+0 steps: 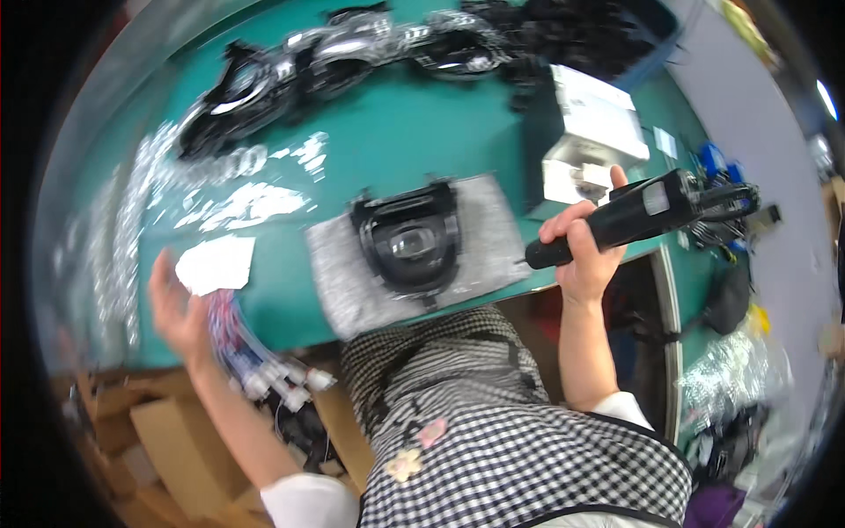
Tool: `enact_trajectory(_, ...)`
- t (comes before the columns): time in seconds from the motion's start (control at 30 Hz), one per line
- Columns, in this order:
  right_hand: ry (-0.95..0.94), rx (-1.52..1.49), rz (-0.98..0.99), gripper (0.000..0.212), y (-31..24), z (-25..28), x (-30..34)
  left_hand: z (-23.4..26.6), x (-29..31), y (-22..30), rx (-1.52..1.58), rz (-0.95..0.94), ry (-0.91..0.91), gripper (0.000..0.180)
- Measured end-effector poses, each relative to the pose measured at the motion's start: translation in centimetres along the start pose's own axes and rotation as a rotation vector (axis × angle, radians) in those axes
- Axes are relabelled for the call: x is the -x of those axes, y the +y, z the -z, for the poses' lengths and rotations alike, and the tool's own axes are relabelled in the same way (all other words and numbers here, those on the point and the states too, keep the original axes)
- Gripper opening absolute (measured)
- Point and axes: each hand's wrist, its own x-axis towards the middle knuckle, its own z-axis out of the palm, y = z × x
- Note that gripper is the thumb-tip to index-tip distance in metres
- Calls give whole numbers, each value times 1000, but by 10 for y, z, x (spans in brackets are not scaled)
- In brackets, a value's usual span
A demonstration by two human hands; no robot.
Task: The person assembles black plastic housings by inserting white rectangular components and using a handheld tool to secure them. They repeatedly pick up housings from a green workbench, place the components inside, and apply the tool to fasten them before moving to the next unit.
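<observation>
My right hand (588, 255) is wrapped round a black electric screwdriver (638, 216), whose tip points left over the table's edge. On a grey cloth (493, 233) in front of me lies a black rounded housing with a clear lens (412, 242) in its middle. My left hand (179, 310) is blurred, with thumb and fingers apart. It is beside a white sheet (216, 264) and a bundle of thin wires with white connectors (242, 348), which hangs over the near edge. Neither hand touches the housing.
Several black and clear lamp-like units (343, 53) line the back of the green table (370, 132). A white and black box (598, 114) stands at the right, near the screwdriver. Clear plastic bags (255, 198) lie at the left, with cardboard boxes (189, 449) below.
</observation>
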Motion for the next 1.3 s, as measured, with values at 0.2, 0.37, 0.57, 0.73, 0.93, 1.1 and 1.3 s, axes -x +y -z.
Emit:
enact_trajectory(0.2, 179, 23, 446, 71, -58, 31, -66, 14, 26, 84, 703, 52, 92, 96)
enact_trajectory(0.37, 115, 162, 396, 75, -37, 42, -77, -46, 33, 108, 439, 60, -189, 106)
enact_trajectory(0.57, -257, -11, 155, 85, -30, 64, -83, -106, 32, 125, 357, 304, -359, 98)
enact_trajectory(0.73, -190, 172, 50, 74, -33, 53, -102, -159, 19, 143, -45, -49, -586, 69)
enact_trajectory(0.93, -37, 62, 75, 79, -36, 5, -71, -187, 19, 139, -331, -162, -662, 68)
enact_trajectory(1.1, -91, -92, 61, 83, -22, -42, -52, -196, 21, 136, -359, -208, -700, 66)
enact_trajectory(1.3, -190, -107, -110, 83, -4, -70, -45, -201, 20, 136, -325, -172, -767, 70)
